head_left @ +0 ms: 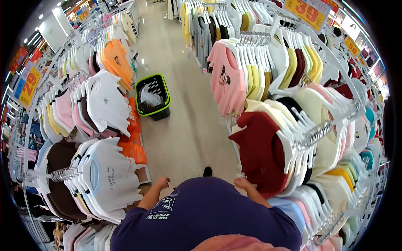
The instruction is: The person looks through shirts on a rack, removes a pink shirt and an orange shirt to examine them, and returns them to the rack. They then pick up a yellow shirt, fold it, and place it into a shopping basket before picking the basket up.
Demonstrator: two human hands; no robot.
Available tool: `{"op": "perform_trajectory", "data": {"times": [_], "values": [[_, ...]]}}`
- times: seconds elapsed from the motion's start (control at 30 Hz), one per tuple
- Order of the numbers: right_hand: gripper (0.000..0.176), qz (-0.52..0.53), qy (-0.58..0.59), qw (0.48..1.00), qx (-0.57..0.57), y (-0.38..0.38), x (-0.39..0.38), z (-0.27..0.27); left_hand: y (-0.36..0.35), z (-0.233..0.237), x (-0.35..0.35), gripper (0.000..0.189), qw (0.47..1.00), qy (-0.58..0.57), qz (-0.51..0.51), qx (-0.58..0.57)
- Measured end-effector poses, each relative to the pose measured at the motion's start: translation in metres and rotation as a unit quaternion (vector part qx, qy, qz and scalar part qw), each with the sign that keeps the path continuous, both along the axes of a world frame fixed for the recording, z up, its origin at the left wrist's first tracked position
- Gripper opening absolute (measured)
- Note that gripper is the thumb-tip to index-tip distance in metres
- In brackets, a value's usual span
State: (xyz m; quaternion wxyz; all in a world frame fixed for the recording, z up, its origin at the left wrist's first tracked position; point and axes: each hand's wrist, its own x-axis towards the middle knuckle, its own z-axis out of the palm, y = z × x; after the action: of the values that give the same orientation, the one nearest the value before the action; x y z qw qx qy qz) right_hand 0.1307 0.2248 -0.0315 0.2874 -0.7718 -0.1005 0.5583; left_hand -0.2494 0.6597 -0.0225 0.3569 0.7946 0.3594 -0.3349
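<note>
My left hand (162, 183) hangs at my left side, near the white shirts (113, 175) on the left rack. Its fingers look loosely curled, and whether anything is in them is too small to tell. On the other side, my right hand (241, 183) is beside the dark red shirt (261, 154) at the front of the right rack. Its fingers are bent close to the garment's lower edge; a grip on it cannot be made out. A black basket with a green rim (168, 94) stands on the floor ahead, holding a whitish plastic bag (150, 97).
Racks of hanging clothes line both sides of the aisle (184, 138), with a pink shirt (228, 79) on the right and an orange one (117, 62) on the left. Orange packages (133, 140) lie low along the left rack. Price signs (28, 85) top the racks.
</note>
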Motion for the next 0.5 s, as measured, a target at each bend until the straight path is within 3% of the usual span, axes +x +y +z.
{"op": "perform_trajectory", "data": {"times": [0.07, 0.27, 0.5], "values": [[0.033, -0.002, -0.027, 0.999, 0.025, 0.043, 0.022, 0.029, 0.024, -0.002, 0.025, 0.053, 0.999, -0.012, 0.038, 0.003], [0.042, 0.082, -0.077, 0.991, 0.067, 0.119, 0.084, 0.014, 0.056, 0.053, 0.112, 0.050, 0.997, -0.057, 0.043, 0.035], [0.043, 0.143, -0.106, 0.984, 0.019, 0.184, 0.110, 0.036, 0.112, 0.047, 0.147, 0.051, 0.997, -0.046, 0.011, 0.066]]}}
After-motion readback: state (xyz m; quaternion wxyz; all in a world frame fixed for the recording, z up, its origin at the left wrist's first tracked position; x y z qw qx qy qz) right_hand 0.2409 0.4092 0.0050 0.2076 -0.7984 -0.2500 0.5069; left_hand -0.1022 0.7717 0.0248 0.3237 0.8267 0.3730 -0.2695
